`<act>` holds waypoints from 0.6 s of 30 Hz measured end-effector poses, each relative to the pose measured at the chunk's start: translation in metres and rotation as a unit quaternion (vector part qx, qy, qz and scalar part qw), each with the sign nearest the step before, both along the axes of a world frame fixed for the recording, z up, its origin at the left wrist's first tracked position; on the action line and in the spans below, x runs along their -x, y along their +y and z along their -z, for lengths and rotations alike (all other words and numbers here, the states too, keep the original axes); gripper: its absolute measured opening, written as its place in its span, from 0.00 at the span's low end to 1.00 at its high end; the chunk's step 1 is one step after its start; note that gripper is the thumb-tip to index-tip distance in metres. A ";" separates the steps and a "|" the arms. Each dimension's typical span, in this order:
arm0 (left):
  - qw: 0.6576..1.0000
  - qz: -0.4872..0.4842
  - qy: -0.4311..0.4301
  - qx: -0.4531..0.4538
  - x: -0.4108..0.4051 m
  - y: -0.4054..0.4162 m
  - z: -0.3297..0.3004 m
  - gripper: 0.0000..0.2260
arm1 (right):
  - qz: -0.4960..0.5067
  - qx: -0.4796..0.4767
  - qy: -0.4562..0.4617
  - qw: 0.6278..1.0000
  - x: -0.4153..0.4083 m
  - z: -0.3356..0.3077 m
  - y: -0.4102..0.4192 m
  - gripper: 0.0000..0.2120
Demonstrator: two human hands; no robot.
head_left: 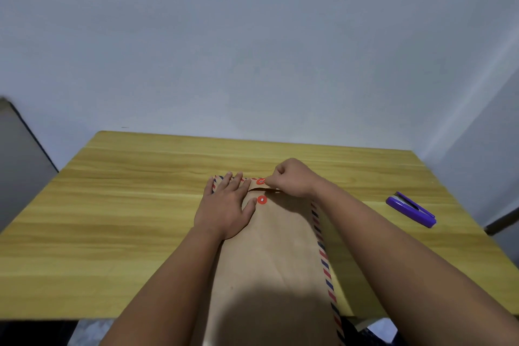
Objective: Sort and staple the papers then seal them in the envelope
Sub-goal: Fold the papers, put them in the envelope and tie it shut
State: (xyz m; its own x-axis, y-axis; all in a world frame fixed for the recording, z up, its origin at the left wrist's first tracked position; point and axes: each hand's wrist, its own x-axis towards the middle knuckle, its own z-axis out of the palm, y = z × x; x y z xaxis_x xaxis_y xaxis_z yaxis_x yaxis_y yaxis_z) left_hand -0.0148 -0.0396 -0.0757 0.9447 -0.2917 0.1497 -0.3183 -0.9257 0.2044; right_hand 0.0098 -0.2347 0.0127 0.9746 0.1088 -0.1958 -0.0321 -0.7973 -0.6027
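Note:
A brown envelope [275,255] with a red-and-blue striped edge lies lengthwise on the wooden table [126,205], its near end hanging over the front edge. Its flap is folded down at the far end, with one red button [261,181] on the flap and another red button [262,200] on the body. My left hand [227,205] lies flat with straight fingers on the envelope's far left part. With curled fingers, my right hand [292,178] pinches at the flap beside the upper button; a string cannot be made out. No papers are visible.
A purple stapler [410,209] lies on the table at the right, well apart from the envelope. A grey wall stands behind the table. A dark object stands off the left side.

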 end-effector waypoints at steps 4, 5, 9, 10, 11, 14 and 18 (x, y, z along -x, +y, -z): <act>1.000 -0.001 0.001 0.000 0.001 0.000 0.000 0.29 | 0.011 0.023 0.038 0.999 0.000 -0.015 -0.011 0.17; 1.000 -0.001 0.002 0.000 0.001 0.000 -0.001 0.29 | 0.014 0.021 0.037 0.999 0.000 -0.016 -0.013 0.19; 1.000 -0.001 0.002 0.001 0.001 0.000 -0.002 0.29 | 0.043 0.001 -0.044 0.998 -0.005 -0.019 -0.024 0.22; 1.000 -0.001 0.003 0.003 0.001 0.000 -0.001 0.29 | 0.063 -0.016 -0.072 0.995 -0.007 -0.020 -0.027 0.23; 1.000 -0.001 0.003 0.004 0.001 0.000 -0.001 0.29 | 0.085 -0.047 -0.100 0.990 -0.009 -0.021 -0.029 0.24; 1.000 0.000 0.002 0.001 0.001 0.000 -0.001 0.29 | 0.151 -0.143 -0.167 0.964 -0.009 -0.030 -0.034 0.26; 1.000 0.000 0.004 -0.002 0.001 0.000 -0.001 0.29 | 0.229 -0.289 -0.192 0.909 -0.003 -0.049 -0.036 0.19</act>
